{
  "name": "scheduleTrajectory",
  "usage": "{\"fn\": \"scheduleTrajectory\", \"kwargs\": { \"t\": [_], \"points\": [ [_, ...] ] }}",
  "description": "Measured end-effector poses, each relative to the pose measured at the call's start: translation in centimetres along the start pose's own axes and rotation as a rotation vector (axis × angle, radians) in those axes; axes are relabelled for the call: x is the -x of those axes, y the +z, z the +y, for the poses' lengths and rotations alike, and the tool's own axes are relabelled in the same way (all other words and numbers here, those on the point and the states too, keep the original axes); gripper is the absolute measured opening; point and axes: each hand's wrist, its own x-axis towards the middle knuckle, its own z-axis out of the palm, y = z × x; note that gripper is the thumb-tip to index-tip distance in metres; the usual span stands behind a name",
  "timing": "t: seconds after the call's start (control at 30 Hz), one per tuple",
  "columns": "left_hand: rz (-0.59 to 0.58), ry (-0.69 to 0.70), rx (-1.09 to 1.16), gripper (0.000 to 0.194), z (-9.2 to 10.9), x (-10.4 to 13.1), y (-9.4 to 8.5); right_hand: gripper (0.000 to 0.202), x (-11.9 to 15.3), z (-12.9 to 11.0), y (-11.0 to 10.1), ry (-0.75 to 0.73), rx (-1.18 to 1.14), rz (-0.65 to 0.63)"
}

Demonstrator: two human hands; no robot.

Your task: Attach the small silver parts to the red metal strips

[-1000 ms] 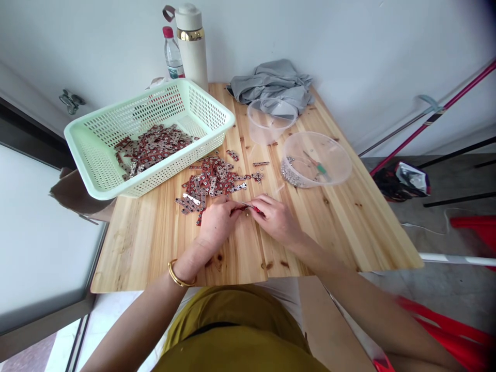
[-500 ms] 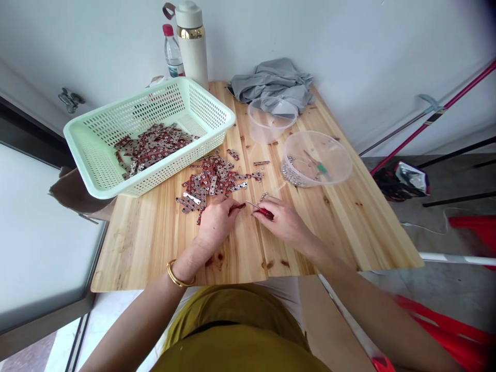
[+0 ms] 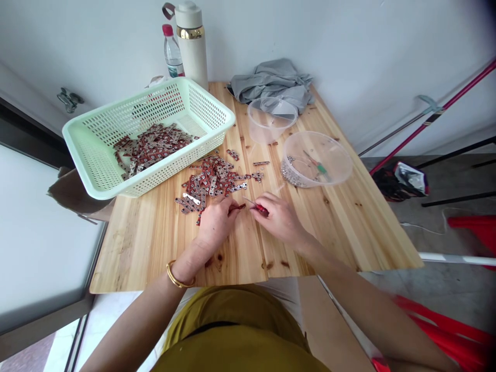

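Observation:
My left hand [image 3: 217, 219] is closed on a small red-brown strip [image 3: 239, 206], whose end sticks out past the fingertips. Opposite it, my right hand [image 3: 279, 217] grips a screwdriver with a red handle [image 3: 262, 210]; the thin metal shaft [image 3: 248, 201] points left toward the strip. I cannot tell whether the tip touches it. Just beyond my left hand, a loose pile of red-brown and metal strips [image 3: 215, 175] with round fittings lies on the wooden table [image 3: 147, 243].
A pale green basket [image 3: 93, 188] at the left holds many similar strips. To the right stand a clear tub [image 3: 337, 170] with small metal parts and a green-handled tool, and another clear tub [image 3: 263, 132]. Behind are grey cloth [image 3: 271, 77], a bottle [image 3: 172, 54] and a flask [image 3: 194, 57].
My right hand with the screwdriver has shifted slightly left, closer to the strip, and now covers the small metal bits beside it. My left hand stays put.

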Motion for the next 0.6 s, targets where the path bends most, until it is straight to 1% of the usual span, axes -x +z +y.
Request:
{"fn": "scheduleTrajectory", "kwargs": {
  "t": [0.07,0.2,0.3,0.47,0.6],
  "points": [
    [-0.001,-0.002,-0.001,0.007,0.1,0.0,-0.1,0.013,-0.7,0.0,0.2,-0.025,0.031,0.045],
    [-0.02,-0.014,-0.004,0.009,0.4,-0.1,-0.3,0.015,-1.3,0.1,0.9,-0.1,0.136,0.003],
    [-0.041,-0.031,-0.002,0.01,0.7,-0.2,-0.5,0.016,-1.1,0.2,1.2,-0.116,0.186,-0.005],
    [-0.032,-0.027,0.007,0.011,0.7,-0.1,-0.5,0.017,-1.1,0.2,0.7,-0.111,0.19,-0.068],
    [0.016,0.0,0.039,0.012,0.3,0.0,-0.1,0.017,-1.3,-0.4,0.2,-0.08,0.186,-0.103]
  ]
}}
